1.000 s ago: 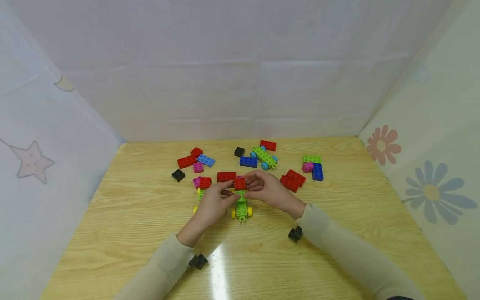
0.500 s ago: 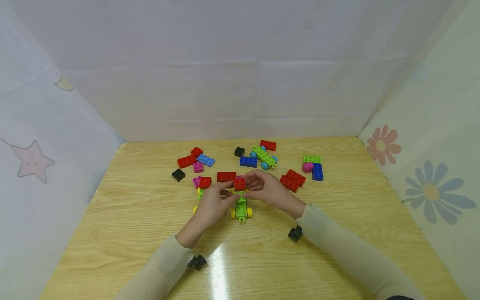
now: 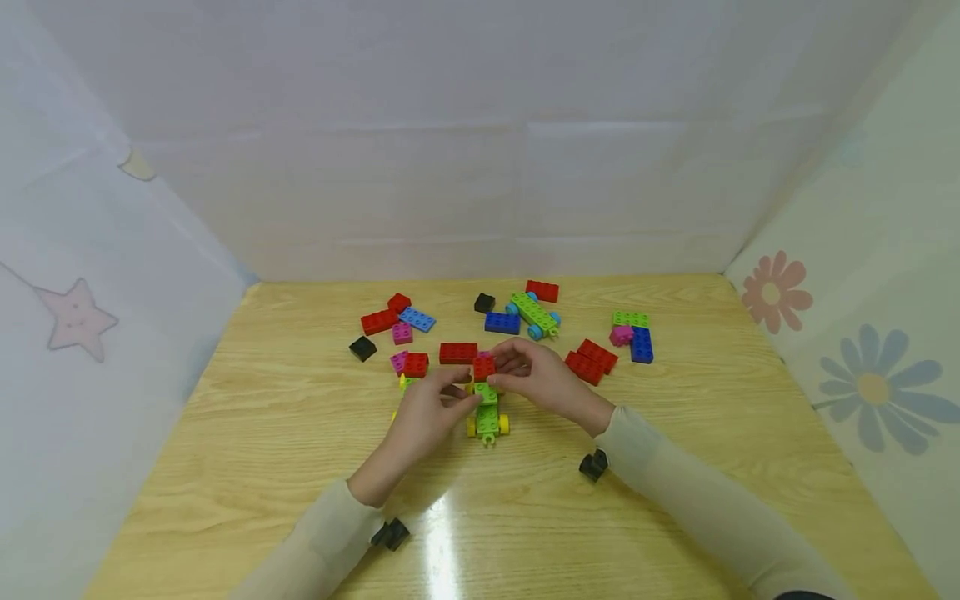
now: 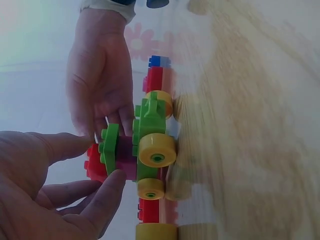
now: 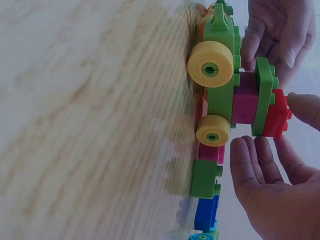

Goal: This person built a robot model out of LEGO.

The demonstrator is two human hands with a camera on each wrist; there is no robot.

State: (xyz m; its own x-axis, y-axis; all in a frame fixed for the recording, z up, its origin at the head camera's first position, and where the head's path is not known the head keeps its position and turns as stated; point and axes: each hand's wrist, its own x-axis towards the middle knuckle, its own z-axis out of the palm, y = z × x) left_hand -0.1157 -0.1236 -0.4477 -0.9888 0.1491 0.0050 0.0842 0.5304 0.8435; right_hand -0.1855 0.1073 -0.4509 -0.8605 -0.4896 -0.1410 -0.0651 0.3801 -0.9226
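In the head view a green toy car base (image 3: 487, 419) with yellow wheels stands between both hands. The right wrist view shows a purple brick (image 5: 245, 98) on the base, a green plate (image 5: 265, 97) above it, and a small red brick (image 5: 274, 114) on top. My right hand (image 3: 542, 379) pinches this red brick between thumb and finger. Close by on the left, my left hand (image 3: 429, 410) has its thumb and fingers spread beside the stack, slightly apart from it. Another yellow-wheeled build with a red brick (image 3: 416, 364) is partly hidden behind the left hand.
A green car base (image 3: 534, 313) with blue wheels sits at the back. Around it lie a blue brick (image 3: 502, 322), black bricks (image 3: 363, 348), red bricks (image 3: 592, 361) and a light blue plate (image 3: 417, 318). Fabric walls enclose the wooden table (image 3: 285, 433).
The left hand's fingers have drawn back slightly from the stack. The right hand keeps its place at the red brick. The whole head view has shifted a little.
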